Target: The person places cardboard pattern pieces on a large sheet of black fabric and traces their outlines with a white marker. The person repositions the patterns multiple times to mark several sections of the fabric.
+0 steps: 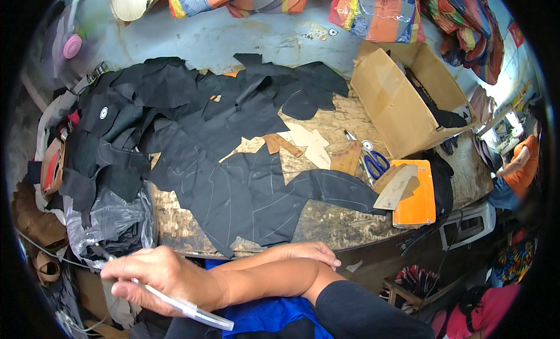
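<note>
My forearms cross in front of the worktable. Reaching over to the left, my right hand (157, 275) is closed around a slim white pen (189, 310), whose rear end sticks out below the palm. My left hand (312, 253) lies at the right by my right elbow, its visible fingers loosely stretched and holding nothing; part of it is hidden behind the right arm. Just beyond both hands a black sheet of leather-like material (233, 190), marked with pale pattern outlines, spreads over the wooden table (181, 222) and dips past its near edge.
Black pieces (157, 85) heap at the back left, above a clear plastic bag (111, 213). Card templates (306, 141), blue-handled scissors (376, 163) and an orange pad (420, 199) lie right of the sheet. A cardboard box (385, 106) stands back right; a person (521, 167) works beyond.
</note>
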Tool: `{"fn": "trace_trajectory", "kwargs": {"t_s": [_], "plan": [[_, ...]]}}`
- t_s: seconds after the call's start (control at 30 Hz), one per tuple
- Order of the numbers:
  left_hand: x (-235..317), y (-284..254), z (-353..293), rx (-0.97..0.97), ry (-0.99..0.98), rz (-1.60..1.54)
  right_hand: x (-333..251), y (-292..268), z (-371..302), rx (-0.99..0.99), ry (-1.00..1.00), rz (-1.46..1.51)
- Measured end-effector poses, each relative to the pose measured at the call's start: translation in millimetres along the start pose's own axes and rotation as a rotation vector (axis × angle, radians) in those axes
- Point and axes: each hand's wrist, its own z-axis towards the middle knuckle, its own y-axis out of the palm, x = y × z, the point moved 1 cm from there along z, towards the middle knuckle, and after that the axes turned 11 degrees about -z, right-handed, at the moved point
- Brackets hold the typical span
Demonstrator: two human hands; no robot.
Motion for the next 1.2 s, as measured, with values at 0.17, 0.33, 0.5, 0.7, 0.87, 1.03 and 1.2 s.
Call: {"fn": "trace_trajectory", "kwargs": {"t_s": [0.17, 0.33, 0.5, 0.7, 0.87, 1.03, 1.2], "plan": [[23, 0, -25, 0.180, 0.151, 0.315, 9, -68, -25, 0.043, 0.222, -0.164], [69, 2, -135, 1.315, 0.298, 0.824, 16, -216, -89, 0.504, 0.683, -0.777], [93, -12, -216, 2.284, 0.206, 1.378, 10, -269, -161, 0.479, 0.851, -1.347], [95, -25, -215, 2.375, 0.107, 1.325, 22, -265, -201, 0.362, 0.809, -1.725], [89, -24, -195, 2.239, 0.082, 1.341, 21, -271, -209, 0.450, 0.771, -1.805], [96, -17, -206, 1.918, 0.346, 1.247, 16, -275, -207, 0.399, 0.851, -1.718], [92, 9, -254, 1.721, 0.426, 1.109, 15, -268, -204, 0.310, 0.761, -1.794]]}}
